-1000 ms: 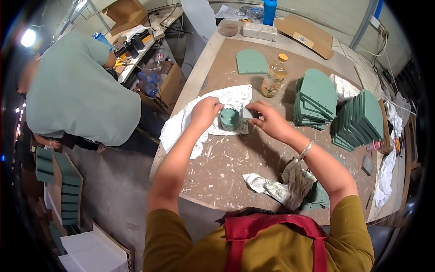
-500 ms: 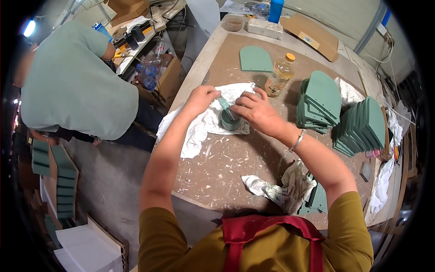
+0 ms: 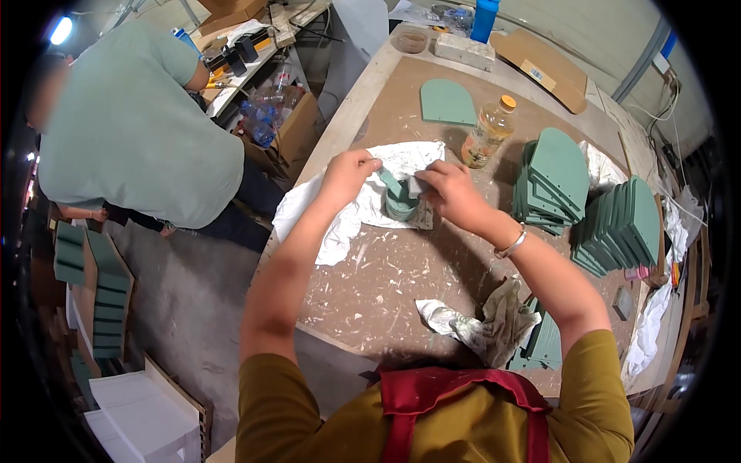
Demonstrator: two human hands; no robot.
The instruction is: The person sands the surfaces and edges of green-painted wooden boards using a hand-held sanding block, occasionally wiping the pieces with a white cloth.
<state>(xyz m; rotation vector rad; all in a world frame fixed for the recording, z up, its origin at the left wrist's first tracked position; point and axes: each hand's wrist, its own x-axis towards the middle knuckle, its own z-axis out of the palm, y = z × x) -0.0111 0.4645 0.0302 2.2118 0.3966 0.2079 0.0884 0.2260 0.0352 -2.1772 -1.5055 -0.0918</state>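
My left hand (image 3: 349, 174) pinches the end of a flat green strip (image 3: 391, 182), which slants down to the mouth of a small green pot (image 3: 400, 208). In my right hand (image 3: 455, 194) is a small grey block (image 3: 417, 187), gripped by the fingertips beside the strip and above the pot's rim. The pot stands on a crumpled white cloth (image 3: 340, 239) with dark specks. What the pot contains is mostly hidden.
Green rounded panels (image 3: 556, 174) stand stacked at right, with more panels (image 3: 621, 224) beside them. A yellow-capped bottle (image 3: 488, 133) and a single green panel (image 3: 448, 102) lie beyond my hands. A stained rag (image 3: 494, 320) is near me. Another person (image 3: 139, 139) bends at left.
My right hand has turned and its fingers have drawn together, so the grey block shows clearly. My left hand still holds the strip. The whole view has shifted slightly.
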